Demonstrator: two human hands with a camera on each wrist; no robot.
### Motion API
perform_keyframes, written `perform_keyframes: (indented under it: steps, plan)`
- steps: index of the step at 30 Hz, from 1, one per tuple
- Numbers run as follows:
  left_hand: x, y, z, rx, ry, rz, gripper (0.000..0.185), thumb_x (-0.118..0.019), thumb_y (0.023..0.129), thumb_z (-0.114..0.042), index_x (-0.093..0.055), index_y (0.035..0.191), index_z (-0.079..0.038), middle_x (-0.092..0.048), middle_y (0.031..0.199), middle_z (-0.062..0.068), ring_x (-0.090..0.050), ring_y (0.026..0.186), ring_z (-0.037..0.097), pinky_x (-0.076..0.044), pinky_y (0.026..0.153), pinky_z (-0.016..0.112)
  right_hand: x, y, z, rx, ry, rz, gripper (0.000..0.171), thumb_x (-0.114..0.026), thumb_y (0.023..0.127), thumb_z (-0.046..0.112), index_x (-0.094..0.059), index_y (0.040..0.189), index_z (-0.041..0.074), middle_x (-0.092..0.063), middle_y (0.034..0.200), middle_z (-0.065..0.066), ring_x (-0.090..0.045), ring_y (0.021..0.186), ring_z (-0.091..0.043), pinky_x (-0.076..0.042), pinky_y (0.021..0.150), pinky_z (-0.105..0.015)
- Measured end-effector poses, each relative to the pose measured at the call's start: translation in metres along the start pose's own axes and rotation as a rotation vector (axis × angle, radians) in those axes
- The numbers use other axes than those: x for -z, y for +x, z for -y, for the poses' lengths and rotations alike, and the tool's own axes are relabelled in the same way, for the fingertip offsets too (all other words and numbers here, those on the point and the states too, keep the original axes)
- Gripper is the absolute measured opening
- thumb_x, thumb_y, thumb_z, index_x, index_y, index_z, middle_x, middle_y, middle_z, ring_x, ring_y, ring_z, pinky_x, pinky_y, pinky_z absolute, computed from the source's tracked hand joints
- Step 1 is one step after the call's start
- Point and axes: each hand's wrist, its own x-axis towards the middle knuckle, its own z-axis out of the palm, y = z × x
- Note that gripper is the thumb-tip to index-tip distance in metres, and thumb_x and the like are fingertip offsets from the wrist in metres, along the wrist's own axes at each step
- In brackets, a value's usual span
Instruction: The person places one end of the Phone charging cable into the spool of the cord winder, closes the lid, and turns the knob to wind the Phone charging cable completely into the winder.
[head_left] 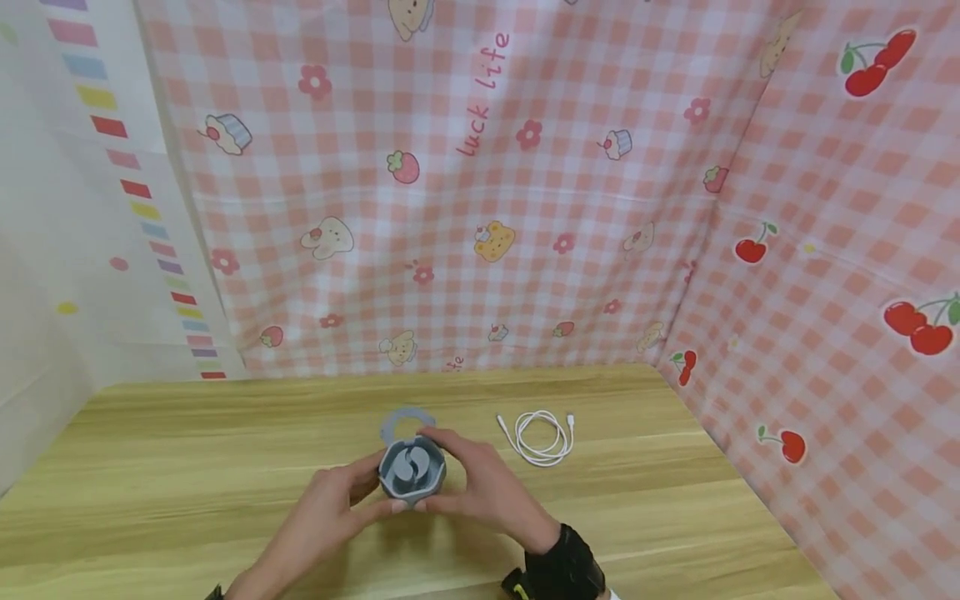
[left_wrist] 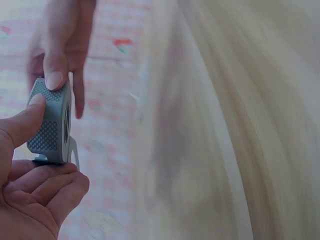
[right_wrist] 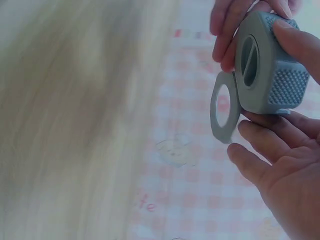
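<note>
A round grey-blue case (head_left: pixel 411 471) with an S-shaped divider inside is held just above the wooden table (head_left: pixel 187 467), between both hands. My left hand (head_left: pixel 372 487) grips its left side, thumb on the knobbly wall (left_wrist: pixel 50 125). My right hand (head_left: pixel 444 471) grips its right side, with the thumb on the far rim and the fingers underneath. The case's ring-shaped lid (head_left: pixel 405 419) hangs open on the far side, and it shows beside the case (right_wrist: pixel 270 75) as a thin ring (right_wrist: pixel 223 107) in the right wrist view.
A coiled white cable (head_left: pixel 542 436) lies on the table just right of the hands. Pink checked cloth walls (head_left: pixel 480 208) close off the back and the right side. Bare wood stretches to the left and along the front.
</note>
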Motion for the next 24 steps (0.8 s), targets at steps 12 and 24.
perform_keyframes:
  steps: [12,24]
  plan:
    - [0.006,-0.022,-0.028,0.195,-0.951,0.020,0.048,-0.048,0.101,-0.021,-0.025,0.142,-0.009,-0.064,0.124,0.014,-0.065,0.110,0.017,-0.052,0.092,0.036,0.015,-0.017,0.024,0.089,0.320,-0.112,0.074,-0.082,0.076,0.023,-0.046,0.140,0.023,-0.054,0.138,0.008,-0.046,0.134,-0.012,-0.039,0.111,-0.032]
    - [0.003,-0.020,-0.031,0.210,-1.354,0.290,0.032,-0.035,0.106,-0.023,-0.064,0.116,-0.011,-0.069,0.117,0.005,-0.064,0.113,0.018,-0.051,0.096,0.034,0.015,-0.018,0.030,0.187,0.241,-0.074,0.077,-0.082,0.076,0.024,-0.043,0.143,0.018,-0.051,0.142,0.002,-0.046,0.134,-0.016,-0.041,0.108,-0.036]
